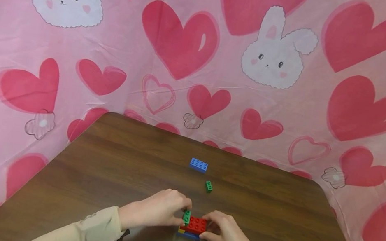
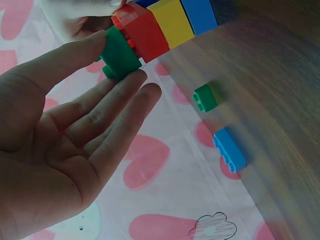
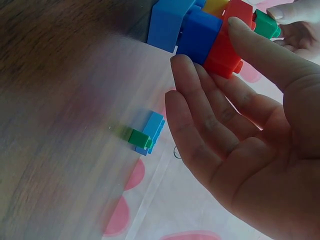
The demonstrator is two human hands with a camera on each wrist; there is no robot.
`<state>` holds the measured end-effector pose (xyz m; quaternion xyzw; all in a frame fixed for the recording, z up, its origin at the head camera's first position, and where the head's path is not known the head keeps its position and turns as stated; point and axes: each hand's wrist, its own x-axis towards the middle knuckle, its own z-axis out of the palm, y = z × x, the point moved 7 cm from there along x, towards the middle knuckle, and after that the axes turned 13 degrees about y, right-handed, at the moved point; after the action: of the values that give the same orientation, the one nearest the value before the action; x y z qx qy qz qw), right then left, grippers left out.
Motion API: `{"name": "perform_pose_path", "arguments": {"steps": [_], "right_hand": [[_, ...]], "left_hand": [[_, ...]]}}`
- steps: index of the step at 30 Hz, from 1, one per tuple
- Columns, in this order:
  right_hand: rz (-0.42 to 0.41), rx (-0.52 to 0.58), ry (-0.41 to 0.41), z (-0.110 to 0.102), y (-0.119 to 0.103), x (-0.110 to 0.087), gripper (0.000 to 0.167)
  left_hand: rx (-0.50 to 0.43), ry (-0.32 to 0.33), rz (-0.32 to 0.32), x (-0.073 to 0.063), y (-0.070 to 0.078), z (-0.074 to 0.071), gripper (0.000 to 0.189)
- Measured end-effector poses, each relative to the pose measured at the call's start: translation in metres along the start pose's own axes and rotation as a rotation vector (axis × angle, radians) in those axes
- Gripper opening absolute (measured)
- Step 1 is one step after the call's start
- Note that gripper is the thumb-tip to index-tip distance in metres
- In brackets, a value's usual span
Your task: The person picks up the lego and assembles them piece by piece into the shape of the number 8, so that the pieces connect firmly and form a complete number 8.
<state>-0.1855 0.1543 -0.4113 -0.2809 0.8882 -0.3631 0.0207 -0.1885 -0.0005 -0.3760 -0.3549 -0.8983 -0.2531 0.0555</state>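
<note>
A stack of toy building bricks stands near the front of the wooden table. Its bottom is a blue brick [image 3: 166, 25], with a yellow brick [image 2: 171, 22] and a darker blue brick [image 3: 199, 37] above that. A red brick [image 1: 197, 223] forms the upper layer. My left hand [image 1: 157, 209] pinches a small green brick [image 1: 186, 217] between thumb and fingers, right at the left end of the red brick's studs. From the other side, my right hand [image 1: 230, 233] grips the red brick, its thumb on one face and fingers on the opposite one.
Beyond the stack, a second small green brick [image 1: 208, 186] lies on the table [image 1: 127, 156]. Farther back is a loose blue brick [image 1: 199, 164] with several studs. A pink cloth [image 1: 167, 91] printed with hearts and rabbits hangs behind the table's far edge.
</note>
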Motion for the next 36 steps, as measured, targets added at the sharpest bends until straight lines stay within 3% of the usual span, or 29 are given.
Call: {"name": "perform_pose_path", "arguments": {"steps": [7, 22, 36], "right_hand": [[-0.014, -0.002, 0.003, 0.001, 0.000, 0.000, 0.032], [-0.045, 0.009, 0.017, 0.000, -0.001, 0.001, 0.031], [-0.046, 0.030, 0.032, 0.001, -0.001, 0.001, 0.029]], "left_hand": [[-0.008, 0.023, 0.016, -0.001, 0.000, 0.000, 0.020], [-0.220, 0.096, -0.054, -0.006, -0.010, 0.010, 0.022], [-0.211, 0.103, -0.066, -0.006, -0.013, 0.013, 0.022]]}}
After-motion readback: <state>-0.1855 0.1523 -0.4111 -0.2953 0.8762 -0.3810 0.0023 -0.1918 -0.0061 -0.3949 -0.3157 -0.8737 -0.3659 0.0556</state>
